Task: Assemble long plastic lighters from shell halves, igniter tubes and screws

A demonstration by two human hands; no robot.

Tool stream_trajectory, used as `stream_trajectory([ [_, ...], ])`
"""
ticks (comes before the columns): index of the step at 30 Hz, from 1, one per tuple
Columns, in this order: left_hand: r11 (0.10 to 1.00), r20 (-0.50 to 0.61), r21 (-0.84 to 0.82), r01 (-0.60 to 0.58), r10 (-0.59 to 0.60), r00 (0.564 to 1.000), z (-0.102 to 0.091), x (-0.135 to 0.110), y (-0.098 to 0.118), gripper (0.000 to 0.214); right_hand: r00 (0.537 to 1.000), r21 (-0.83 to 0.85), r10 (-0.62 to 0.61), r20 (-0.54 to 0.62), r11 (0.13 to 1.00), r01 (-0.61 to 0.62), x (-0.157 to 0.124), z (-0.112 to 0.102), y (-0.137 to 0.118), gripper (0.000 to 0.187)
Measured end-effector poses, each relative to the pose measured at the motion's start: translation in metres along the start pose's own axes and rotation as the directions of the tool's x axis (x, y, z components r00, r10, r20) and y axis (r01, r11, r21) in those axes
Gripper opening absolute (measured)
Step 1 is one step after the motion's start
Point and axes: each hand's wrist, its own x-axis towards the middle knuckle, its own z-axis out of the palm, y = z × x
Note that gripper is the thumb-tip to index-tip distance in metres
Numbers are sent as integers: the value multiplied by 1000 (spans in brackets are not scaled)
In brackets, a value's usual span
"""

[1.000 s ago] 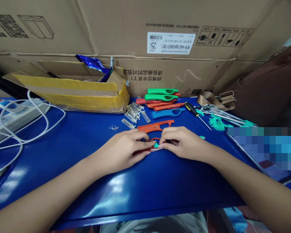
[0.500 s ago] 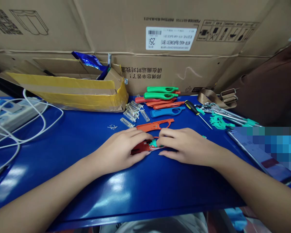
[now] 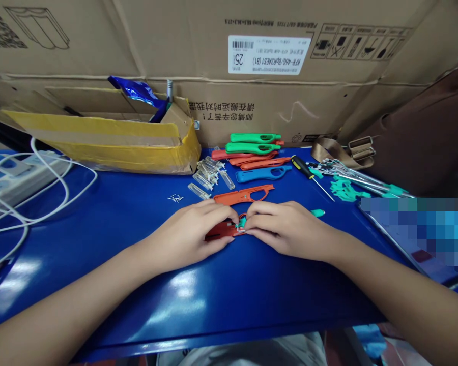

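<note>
An orange-red lighter shell half point(image 3: 222, 231) lies low over the blue table, its hollow side up. My left hand point(image 3: 191, 235) grips its left part between thumb and fingers. Inside the shell sits a small teal plastic piece point(image 3: 241, 222) with a thin white wire beside it. My right hand point(image 3: 290, 229) is pinched at the shell's right part, by the teal piece and the wire; its fingertips hide what exactly they hold. Just behind my hands rests a matching orange shell half point(image 3: 244, 195). A small teal part point(image 3: 317, 213) lies beyond my right hand.
Behind are stacked green shells point(image 3: 254, 148), a blue shell point(image 3: 261, 174), clear fuel tanks point(image 3: 206, 175) and small screws point(image 3: 174, 197). A screwdriver point(image 3: 303, 166) and metal rods with teal parts point(image 3: 351, 193) lie right. A taped box point(image 3: 110, 147) and white cables point(image 3: 30, 213) stand left.
My right thumb has moved up and in toward its fingers, closing into a pinch at the teal piece. My left hand keeps its hold on the shell. The view has shifted slightly.
</note>
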Motion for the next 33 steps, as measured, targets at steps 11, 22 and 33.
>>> stream_trajectory([
  [11,998,6,-27,-60,60,998,1,-2,-4,18,995,-85,-68,75,994,75,1,2,-2,20],
  [22,994,29,-36,-98,100,995,0,0,-5,15,998,-69,-44,36,997,46,3,7,-4,19],
  [33,993,13,-44,-111,112,994,2,-1,-9,14,1000,95,3,1,995,-4,1,2,-8,13],
])
